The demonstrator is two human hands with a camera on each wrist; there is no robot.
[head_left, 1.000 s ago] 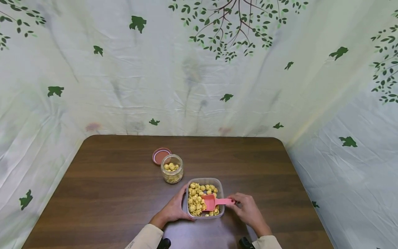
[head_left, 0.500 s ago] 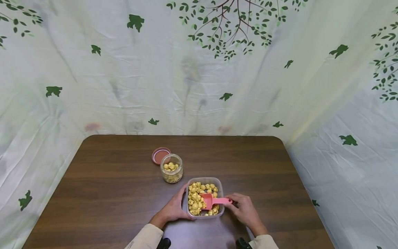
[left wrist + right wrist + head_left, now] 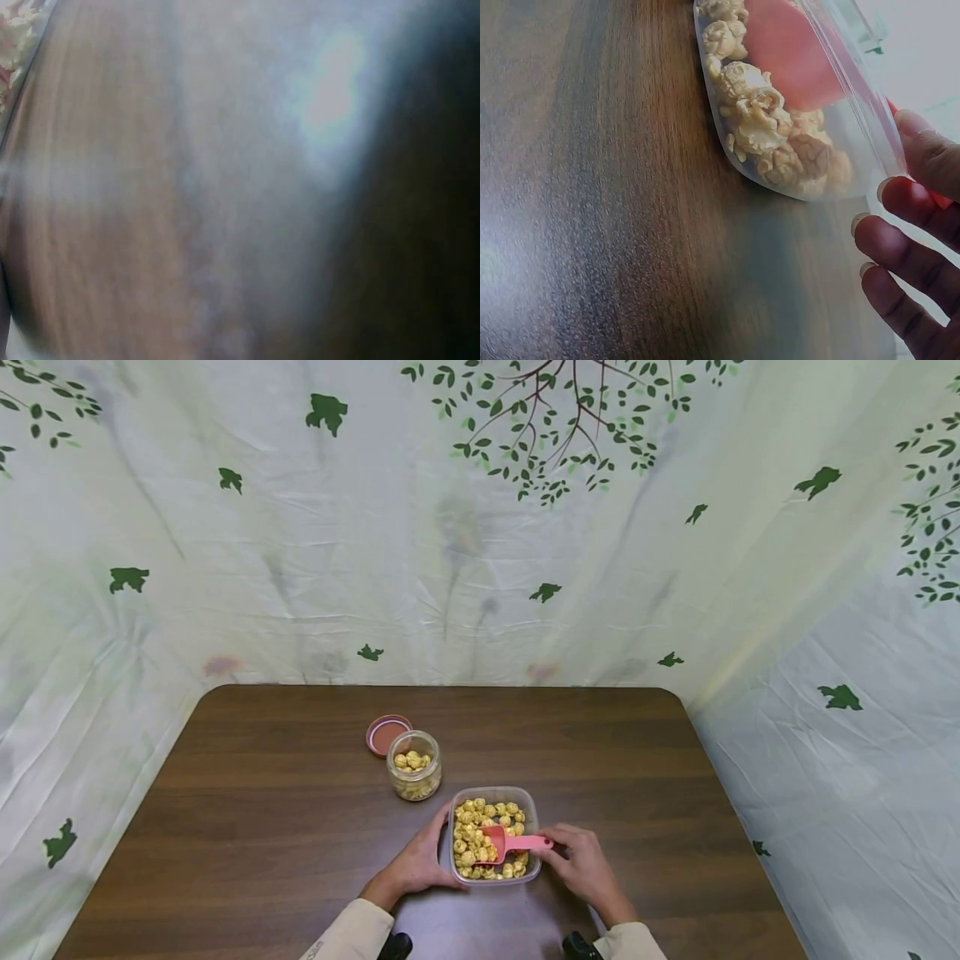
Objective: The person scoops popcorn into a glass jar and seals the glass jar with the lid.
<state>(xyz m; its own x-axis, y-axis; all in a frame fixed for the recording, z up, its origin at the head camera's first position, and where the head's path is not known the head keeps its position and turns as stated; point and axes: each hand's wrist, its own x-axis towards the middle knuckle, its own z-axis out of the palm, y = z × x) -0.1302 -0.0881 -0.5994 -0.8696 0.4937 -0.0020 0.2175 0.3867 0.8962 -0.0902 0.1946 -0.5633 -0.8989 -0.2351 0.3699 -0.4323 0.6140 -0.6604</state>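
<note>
A clear plastic container (image 3: 535, 814) of popcorn (image 3: 467, 814) stands near the front middle of the table. My left hand (image 3: 420, 860) grips its left side, thumb at the near corner and fingers along the far left. Between thumb and fingers, my right hand (image 3: 587, 867) pinches the handle of a pink scoop (image 3: 517, 843). The scoop's bowl lies among the popcorn, its front part against the pieces on the left. Through the container wall, the right wrist view shows the scoop bowl (image 3: 795, 60) behind popcorn pieces (image 3: 754, 124). The left wrist view is blurred and mostly table.
Behind the container, to the left, stands an open glass jar (image 3: 416, 785) partly filled with popcorn. Its red lid (image 3: 387, 732) lies just behind the jar. The brown wooden table (image 3: 285, 827) ends at a white curtain (image 3: 420, 543) printed with leaves.
My right hand has moved a little to the left, sliding the scoop deeper into the popcorn on the left. The left hand and the container stay in place.
</note>
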